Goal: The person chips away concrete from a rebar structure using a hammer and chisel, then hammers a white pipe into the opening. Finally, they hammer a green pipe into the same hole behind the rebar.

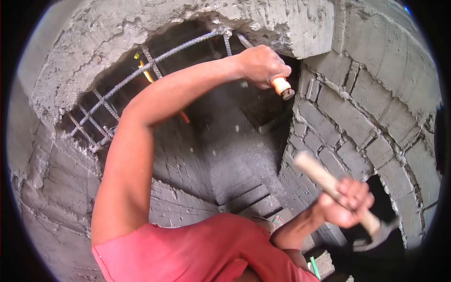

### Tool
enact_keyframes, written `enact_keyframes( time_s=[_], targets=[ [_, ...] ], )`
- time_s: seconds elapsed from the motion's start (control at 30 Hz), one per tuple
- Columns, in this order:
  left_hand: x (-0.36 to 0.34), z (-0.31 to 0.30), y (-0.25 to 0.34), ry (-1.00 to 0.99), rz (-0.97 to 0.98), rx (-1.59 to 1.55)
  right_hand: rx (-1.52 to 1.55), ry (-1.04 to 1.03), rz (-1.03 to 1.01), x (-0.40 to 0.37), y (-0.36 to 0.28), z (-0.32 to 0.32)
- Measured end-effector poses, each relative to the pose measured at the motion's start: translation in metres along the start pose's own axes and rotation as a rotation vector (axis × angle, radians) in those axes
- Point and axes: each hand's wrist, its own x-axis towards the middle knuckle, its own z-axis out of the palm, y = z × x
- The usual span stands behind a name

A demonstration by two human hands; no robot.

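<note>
My left hand (264, 66) is raised and wrapped round a chisel (281, 85) with an orange grip. The chisel's worn metal butt sticks out below my fist, and its shaft meets the broken concrete edge (268, 35) above; its tip is hard to make out. Lower right, my right hand (347, 202) is closed on the wooden handle of a hammer (319, 174). The metal head hangs below that fist, blurred by motion and well apart from the chisel. Bare steel rebar (183, 47) crosses the opening left of my left hand.
Small chips hang in the air over the grey steps (251, 199) below. A rough block wall (371, 113) with mortar joints curves along the right. An orange piece of tubing (146, 71) hangs among the rebar. A dark gap (376, 188) lies behind the hammer.
</note>
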Motion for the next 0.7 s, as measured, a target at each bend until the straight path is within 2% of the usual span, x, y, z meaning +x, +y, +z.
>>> enact_keyframes(
  time_s=[0.1, 0.17, 0.23, 0.3, 0.33, 0.4, 0.43, 0.5, 0.57, 0.7],
  targets=[
    [-0.004, 0.013, 0.005, 0.026, 0.039, -0.035, -0.038, -0.029, -0.211, 0.009, -0.017, 0.0],
    [-0.008, 0.02, 0.017, 0.105, 0.0, -0.105, -0.171, 0.001, -0.202, -0.01, 0.002, 0.0],
    [-0.006, 0.027, 0.04, 0.203, 0.033, -0.06, -0.21, 0.011, -0.042, -0.04, 0.025, -0.004],
    [-0.007, 0.031, 0.062, 0.248, 0.046, -0.067, -0.256, 0.012, 0.239, -0.07, 0.03, -0.007],
    [-0.007, 0.034, 0.071, 0.251, 0.052, -0.095, -0.26, 0.001, 0.239, -0.075, 0.028, -0.009],
    [-0.008, 0.035, 0.085, 0.266, 0.054, -0.078, -0.309, 0.111, 0.617, -0.082, 0.02, -0.01],
    [-0.009, 0.033, 0.09, 0.266, 0.04, -0.065, -0.413, 0.109, 0.689, -0.081, 0.013, -0.019],
    [-0.002, 0.023, 0.096, 0.396, 0.044, 0.028, -0.784, 0.087, 0.713, -0.077, 0.003, -0.024],
    [0.009, 0.003, 0.096, 0.507, -0.037, 0.08, -0.894, 0.068, 0.689, -0.074, 0.002, -0.028],
    [0.04, -0.04, 0.088, 0.728, -0.163, 0.226, -0.699, 0.035, 0.661, -0.05, 0.004, -0.022]
  ],
)
